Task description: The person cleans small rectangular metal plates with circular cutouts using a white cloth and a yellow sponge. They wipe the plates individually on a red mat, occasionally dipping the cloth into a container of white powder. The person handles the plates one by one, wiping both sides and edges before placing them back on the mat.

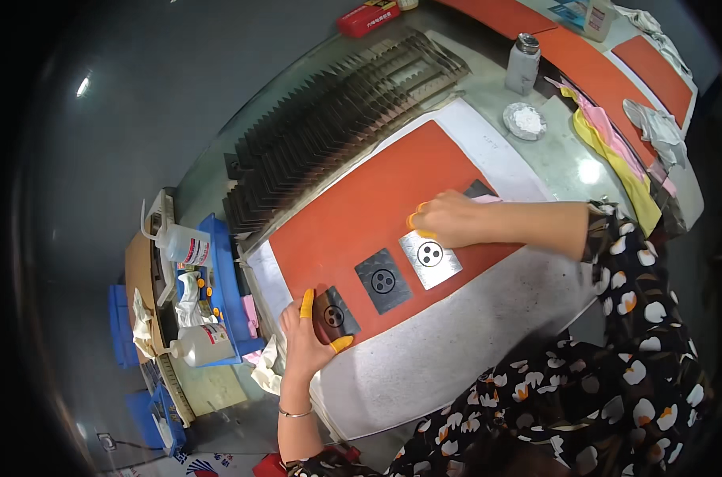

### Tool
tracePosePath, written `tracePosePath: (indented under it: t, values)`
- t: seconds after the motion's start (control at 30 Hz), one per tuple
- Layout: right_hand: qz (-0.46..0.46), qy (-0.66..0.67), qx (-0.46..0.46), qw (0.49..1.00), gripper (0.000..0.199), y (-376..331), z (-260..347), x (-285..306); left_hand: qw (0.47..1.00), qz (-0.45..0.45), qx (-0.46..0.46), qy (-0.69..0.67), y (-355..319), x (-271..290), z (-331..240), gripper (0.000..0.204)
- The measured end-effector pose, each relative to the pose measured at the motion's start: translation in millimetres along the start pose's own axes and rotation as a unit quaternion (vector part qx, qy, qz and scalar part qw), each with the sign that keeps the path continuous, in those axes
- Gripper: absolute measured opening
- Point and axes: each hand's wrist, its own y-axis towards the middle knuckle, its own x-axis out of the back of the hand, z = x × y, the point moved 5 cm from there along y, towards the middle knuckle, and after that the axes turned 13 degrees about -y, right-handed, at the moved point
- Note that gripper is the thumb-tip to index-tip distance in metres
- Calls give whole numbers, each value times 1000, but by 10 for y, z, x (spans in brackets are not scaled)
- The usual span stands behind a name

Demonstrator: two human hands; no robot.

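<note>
Leftmost metal plate lies just right of left hand, thumb and forefinger spread; right hand, grip indeterminable, overlaps far edge of bright metal plate.

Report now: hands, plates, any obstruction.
Left hand spread at leftmost dark rectangular metal plate. Right hand over bright silver rectangular metal plate. Both flat on orange rectangular mat. Right wrist partly hides another dark piece.

The left hand straddles a dark plate on an orange mat; the right hand overlaps a silver plate.
</note>
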Motion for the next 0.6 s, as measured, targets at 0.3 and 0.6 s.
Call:
tracePosePath:
  t: [0.3,0.6]
  values:
    - [41,2,19,999,12,193,174,35,998,-17,9,-57,-119,-19,160,102]
    - [-18,23,-3,1000,4,189,328,194,1000,-14,-10,-23,-114,27,76,98]
